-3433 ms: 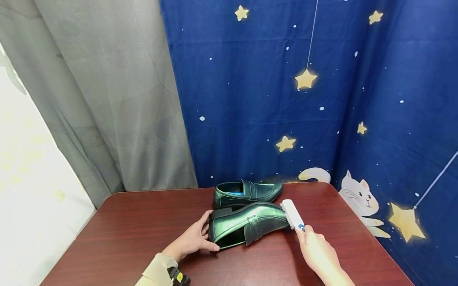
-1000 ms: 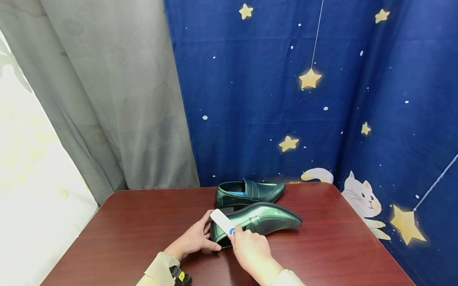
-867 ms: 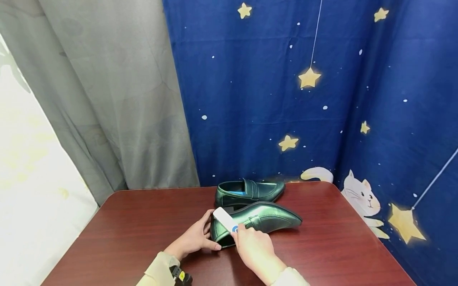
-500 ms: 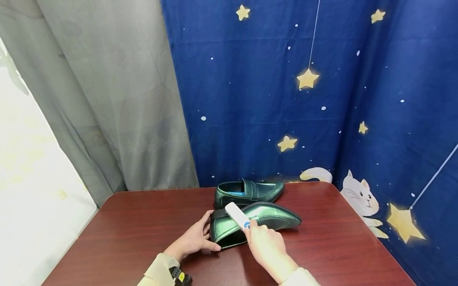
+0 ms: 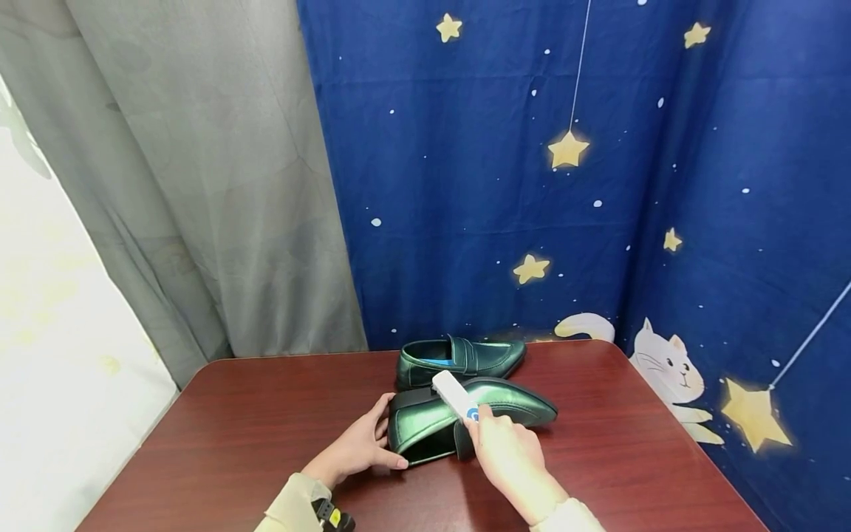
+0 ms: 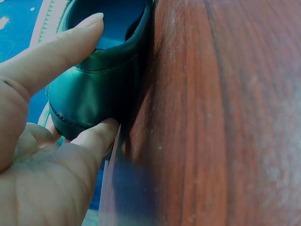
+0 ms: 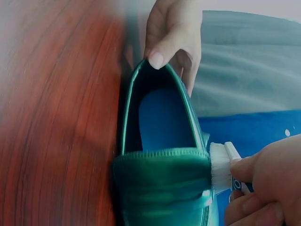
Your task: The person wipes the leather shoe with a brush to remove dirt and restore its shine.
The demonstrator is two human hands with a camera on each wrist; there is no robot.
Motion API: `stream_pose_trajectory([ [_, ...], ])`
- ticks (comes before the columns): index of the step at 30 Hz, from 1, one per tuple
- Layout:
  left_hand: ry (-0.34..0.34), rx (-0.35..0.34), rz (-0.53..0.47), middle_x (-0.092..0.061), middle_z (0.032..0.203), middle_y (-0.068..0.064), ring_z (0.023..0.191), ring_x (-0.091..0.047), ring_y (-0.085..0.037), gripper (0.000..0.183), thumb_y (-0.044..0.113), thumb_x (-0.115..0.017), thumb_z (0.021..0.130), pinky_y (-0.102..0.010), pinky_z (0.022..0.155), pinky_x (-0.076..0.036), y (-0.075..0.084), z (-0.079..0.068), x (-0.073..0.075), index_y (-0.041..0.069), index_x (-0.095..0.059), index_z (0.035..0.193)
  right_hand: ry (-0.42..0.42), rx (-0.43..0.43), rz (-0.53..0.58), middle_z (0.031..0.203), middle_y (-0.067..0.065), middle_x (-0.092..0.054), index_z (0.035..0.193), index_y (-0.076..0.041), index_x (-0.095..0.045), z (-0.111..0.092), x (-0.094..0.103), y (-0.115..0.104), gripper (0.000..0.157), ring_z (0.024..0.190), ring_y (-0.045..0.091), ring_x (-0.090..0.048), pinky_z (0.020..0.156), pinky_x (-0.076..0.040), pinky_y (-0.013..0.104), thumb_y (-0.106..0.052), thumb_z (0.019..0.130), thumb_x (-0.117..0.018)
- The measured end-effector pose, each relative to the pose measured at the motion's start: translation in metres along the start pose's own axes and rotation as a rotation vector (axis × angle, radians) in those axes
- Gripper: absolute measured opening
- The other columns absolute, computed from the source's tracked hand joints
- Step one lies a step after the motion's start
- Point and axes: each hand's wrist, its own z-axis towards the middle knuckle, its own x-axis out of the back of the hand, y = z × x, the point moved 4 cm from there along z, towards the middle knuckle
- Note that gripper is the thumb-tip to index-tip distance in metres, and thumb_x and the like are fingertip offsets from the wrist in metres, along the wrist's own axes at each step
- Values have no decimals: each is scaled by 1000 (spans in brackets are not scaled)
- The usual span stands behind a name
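A shiny dark green loafer (image 5: 515, 403) lies tipped on its side on the table, its opening facing the person and its toe to the right. My left hand (image 5: 359, 449) grips its heel; in the left wrist view, the thumb (image 6: 82, 42) hooks over the back rim and the fingers lie behind the heel (image 6: 89, 96). My right hand (image 5: 512, 462) holds a white brush (image 5: 453, 393) by its handle over the shoe's upward-facing side. In the right wrist view, the white bristles (image 7: 219, 165) meet the side beside the strap (image 7: 162, 176), and a blue insole (image 7: 164, 120) shows inside.
The matching green loafer (image 5: 492, 357) stands upright just behind, near the far edge of the reddish-brown table (image 5: 279, 399). A grey curtain (image 5: 266, 185) and a blue star-patterned curtain (image 5: 465, 185) hang close behind the table.
The brush was at the toe in the oldest frame, then at the heel a second ago. Since then my right hand has moved it rightward to the strap. My left hand keeps its grip.
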Motion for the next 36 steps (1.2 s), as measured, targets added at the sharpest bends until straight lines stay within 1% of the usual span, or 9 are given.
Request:
stream_pose_trajectory([
  [6, 2, 16, -2, -22, 163, -18, 153, -21, -37, 114, -5, -88, 71, -38, 113, -42, 0, -1, 1, 14, -16, 157, -19, -60, 12, 70, 14, -65, 101, -7, -59, 1, 5, 26, 30, 55, 32, -62, 47, -44, 48, -38, 100, -59],
  [13, 3, 21, 5, -22, 163, -18, 154, -20, -36, 113, -4, -88, 71, -40, 114, -40, 1, -1, 1, 15, -17, 157, -79, -136, 38, 77, 18, -68, 108, -6, -58, -3, 11, 58, 33, 62, 35, -65, 51, -47, 52, -39, 102, -55],
  [21, 4, 22, -4, -22, 163, -17, 154, -20, -36, 114, -6, -88, 71, -38, 113, -42, 1, -2, 1, 15, -16, 157, -106, -205, 84, 78, 19, -67, 107, -4, -57, -13, 14, 91, 32, 67, 38, -66, 54, -47, 53, -36, 104, -53],
  [27, 4, 28, -3, -23, 163, -17, 154, -20, -36, 113, -5, -88, 71, -39, 113, -42, 2, -1, 0, 15, -18, 157, -152, -251, 112, 83, 18, -68, 108, -4, -56, -20, 12, 110, 36, 71, 36, -66, 57, -47, 53, -39, 105, -50],
  [29, 2, 30, -4, -23, 163, -17, 154, -20, -36, 113, -5, -88, 71, -39, 113, -42, 2, -1, 0, 15, -17, 157, -157, -265, 122, 84, 19, -68, 107, -4, -56, -22, 11, 115, 37, 72, 37, -66, 58, -47, 54, -40, 105, -49],
  [36, 4, 41, 5, -21, 164, -18, 154, -18, -36, 115, -3, -88, 71, -38, 112, -42, 2, 0, 1, 15, -15, 158, -137, -285, 141, 79, 19, -66, 103, -3, -54, -31, 8, 133, 38, 69, 39, -66, 56, -46, 54, -40, 106, -47],
])
